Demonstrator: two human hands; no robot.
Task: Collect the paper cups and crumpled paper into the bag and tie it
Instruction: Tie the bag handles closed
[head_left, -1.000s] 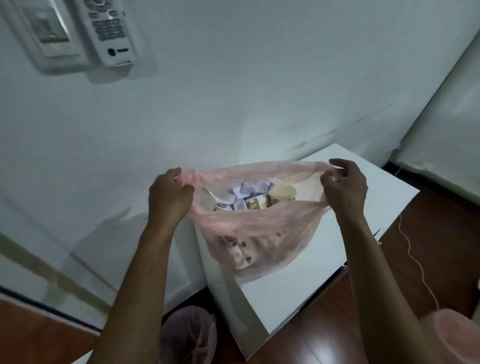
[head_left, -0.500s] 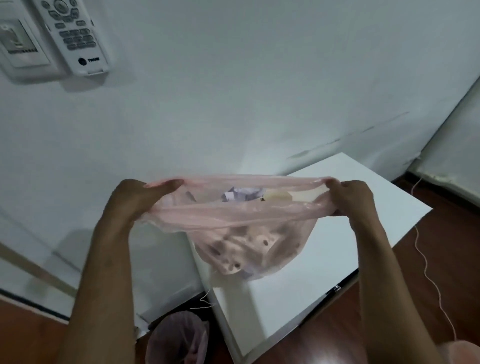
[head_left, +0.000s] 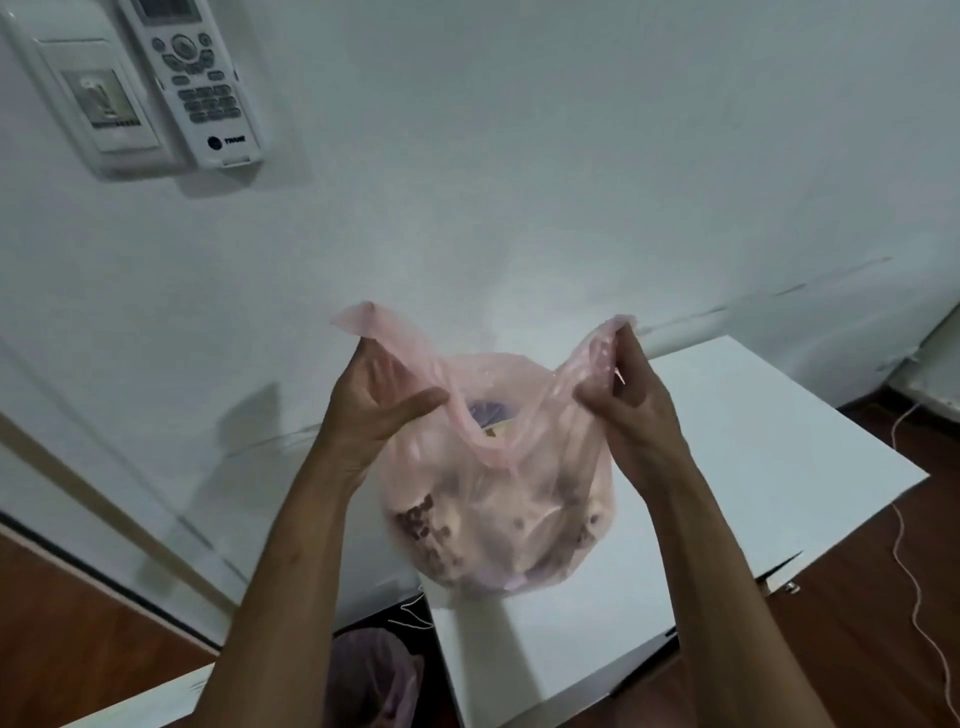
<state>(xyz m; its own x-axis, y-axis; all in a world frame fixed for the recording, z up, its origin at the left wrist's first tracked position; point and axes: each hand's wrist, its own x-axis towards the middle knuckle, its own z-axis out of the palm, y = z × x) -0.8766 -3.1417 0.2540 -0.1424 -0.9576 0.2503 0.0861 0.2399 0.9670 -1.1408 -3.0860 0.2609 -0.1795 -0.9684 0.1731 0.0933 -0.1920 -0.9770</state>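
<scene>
A thin pink plastic bag (head_left: 498, 509) hangs in front of me over the white table (head_left: 769, 467). Paper cups with brown dots (head_left: 421, 525) and crumpled paper show through its film; a bit of purple-white paper (head_left: 488, 410) shows at the narrow mouth. My left hand (head_left: 379, 410) pinches the bag's left corner, which sticks up above my fingers. My right hand (head_left: 623, 400) grips the right corner, bunched between thumb and fingers. The two hands are close together above the bag.
A white wall stands just behind the table, with a remote control (head_left: 192, 78) in a holder and a wall switch (head_left: 98, 109) at the top left. A lined bin (head_left: 374, 675) sits on the wooden floor below. A thin cord (head_left: 904, 545) runs down the right.
My hands have come together and risen, gathering the bag's wide-stretched mouth into two upright corners. The bag now hangs lifted and nearly closed; the camera has tilted up.
</scene>
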